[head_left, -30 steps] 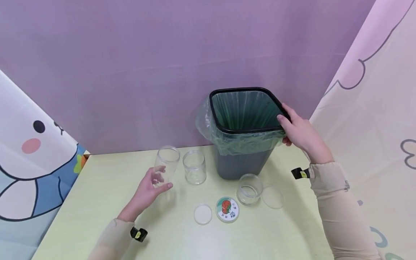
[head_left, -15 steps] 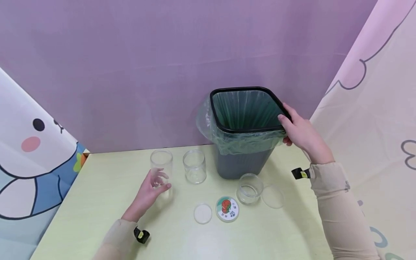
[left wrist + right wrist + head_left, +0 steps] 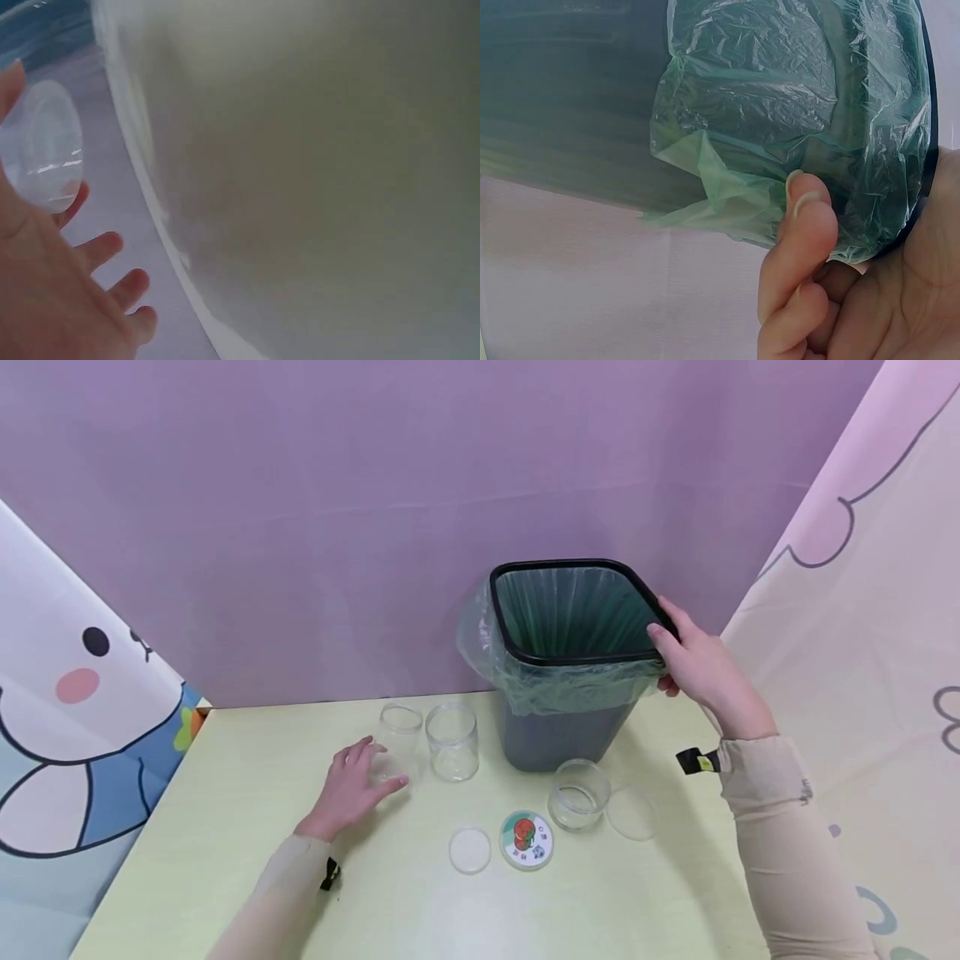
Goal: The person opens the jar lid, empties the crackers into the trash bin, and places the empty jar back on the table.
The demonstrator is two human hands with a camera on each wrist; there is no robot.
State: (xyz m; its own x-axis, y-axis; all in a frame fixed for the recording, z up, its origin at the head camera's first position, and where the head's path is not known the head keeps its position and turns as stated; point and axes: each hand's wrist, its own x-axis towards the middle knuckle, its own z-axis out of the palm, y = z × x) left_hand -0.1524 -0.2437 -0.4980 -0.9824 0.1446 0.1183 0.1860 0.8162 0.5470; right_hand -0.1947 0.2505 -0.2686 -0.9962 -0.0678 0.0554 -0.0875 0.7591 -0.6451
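Note:
My right hand (image 3: 708, 672) grips the rim corner of a grey trash can (image 3: 562, 735), thumb over the black rim and fingers beneath. Its green bag liner (image 3: 750, 90) hangs over the outside, close to the fingertips in the right wrist view. On the left, my left hand (image 3: 348, 789) has its fingers spread beside a tall clear plastic jar (image 3: 400, 747). That jar stands upright, and the thumb and index finger overlap its lower part. In the left wrist view, the round jar end (image 3: 56, 146) shows between the thumb and fingers of the left hand (image 3: 67, 292).
A second clear jar (image 3: 453, 752) stands just right of the first. In front of the trash can are a short clear jar (image 3: 579, 802), a clear ring-like disc (image 3: 632, 814), a lid with a tomato picture (image 3: 527, 841) and a small translucent lid (image 3: 470, 850). A purple curtain (image 3: 300, 568) hangs behind.
My left hand has brought the tall jar down and rightward, next to the second jar, and its fingers have spread. The right hand keeps its grip on the trash can.

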